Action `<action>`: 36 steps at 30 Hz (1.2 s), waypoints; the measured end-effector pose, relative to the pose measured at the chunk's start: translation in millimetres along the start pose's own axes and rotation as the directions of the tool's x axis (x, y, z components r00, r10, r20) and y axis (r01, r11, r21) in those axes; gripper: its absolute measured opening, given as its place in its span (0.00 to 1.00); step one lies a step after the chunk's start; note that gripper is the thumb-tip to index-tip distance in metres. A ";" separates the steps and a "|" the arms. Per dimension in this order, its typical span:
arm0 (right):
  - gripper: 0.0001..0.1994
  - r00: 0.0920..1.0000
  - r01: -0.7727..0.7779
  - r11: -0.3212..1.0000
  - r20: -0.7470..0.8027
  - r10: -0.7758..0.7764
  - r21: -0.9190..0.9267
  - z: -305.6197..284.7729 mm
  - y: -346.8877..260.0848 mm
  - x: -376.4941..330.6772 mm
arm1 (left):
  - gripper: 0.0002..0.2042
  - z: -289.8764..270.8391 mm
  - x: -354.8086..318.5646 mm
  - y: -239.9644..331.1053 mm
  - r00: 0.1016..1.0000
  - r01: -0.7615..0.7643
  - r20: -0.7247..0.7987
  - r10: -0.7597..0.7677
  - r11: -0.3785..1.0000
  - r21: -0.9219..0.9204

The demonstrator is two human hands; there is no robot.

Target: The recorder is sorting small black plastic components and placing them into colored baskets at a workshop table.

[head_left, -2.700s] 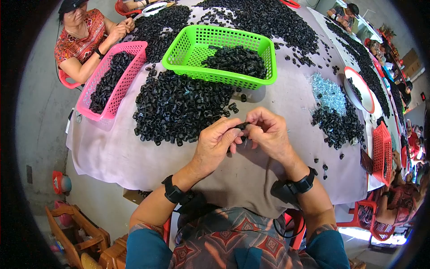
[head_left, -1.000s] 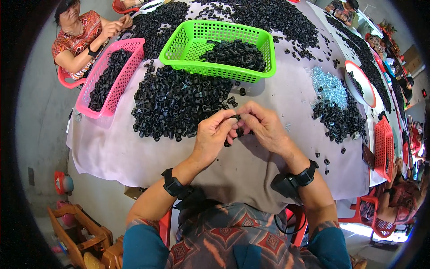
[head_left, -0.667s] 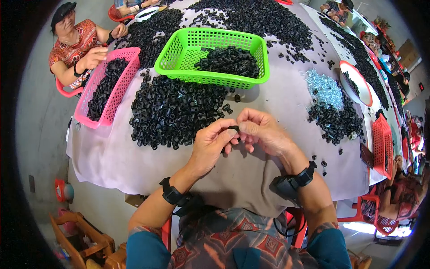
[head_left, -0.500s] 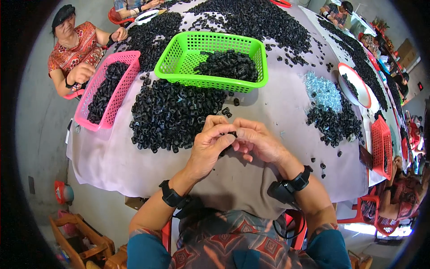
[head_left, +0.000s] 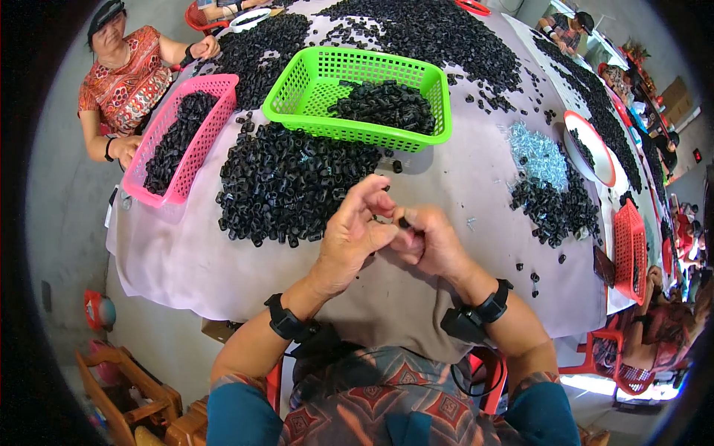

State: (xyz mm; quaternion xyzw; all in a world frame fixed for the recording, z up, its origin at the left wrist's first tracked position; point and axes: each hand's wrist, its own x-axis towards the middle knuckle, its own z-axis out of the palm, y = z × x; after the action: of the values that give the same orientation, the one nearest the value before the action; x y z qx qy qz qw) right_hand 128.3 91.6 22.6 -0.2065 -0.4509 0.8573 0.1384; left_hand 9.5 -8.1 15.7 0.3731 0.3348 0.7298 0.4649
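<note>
My right hand [head_left: 430, 239] is closed on a small black plastic part [head_left: 404, 222], pinched by the thumb against curled fingers. My left hand [head_left: 351, 234] is right beside it, fingers apart and thumb pointing at the right hand, with nothing visible in its grasp. Just beyond my left hand spreads a pile of similar black plastic parts [head_left: 286, 189]. A bright green basket [head_left: 439, 135] stands behind that pile, with more black parts heaped at its right end.
A pink basket [head_left: 223, 111] of black parts stands left, near a seated person [head_left: 126, 74]. To the right lie clear bluish small pieces [head_left: 539, 157], a second black heap [head_left: 554, 212], a white red-rimmed bowl [head_left: 595, 167] and a red basket [head_left: 631, 245].
My hands have moved apart slightly, and the left fingers have opened. The black part now shows in my right hand. The person at left has lowered a hand to the pink basket's side.
</note>
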 end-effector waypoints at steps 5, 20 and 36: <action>0.19 0.960 0.028 0.991 -0.274 -0.063 -0.129 -13.4 -46.5 23.7 | 0.14 -13.9 2.1 -4.1 0.962 -0.042 -0.260 0.080 0.988 0.150; 0.13 0.931 0.007 0.541 -0.193 -0.311 -0.841 -36.5 -69.9 25.7 | 0.07 -15.4 0.4 2.7 0.913 0.028 -0.407 0.020 0.993 0.114; 0.10 0.745 0.308 -0.387 0.473 -0.471 -0.869 -44.7 -23.1 68.2 | 0.13 -14.0 -1.3 3.5 0.916 0.144 -0.371 -0.155 0.988 -0.058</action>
State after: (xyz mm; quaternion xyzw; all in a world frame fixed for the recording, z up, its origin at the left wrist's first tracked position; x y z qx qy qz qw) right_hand 91.1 165.3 3.5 -0.1051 -0.9604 0.0725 0.2477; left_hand -3.6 -12.5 11.3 0.1935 0.4340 0.7547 0.4523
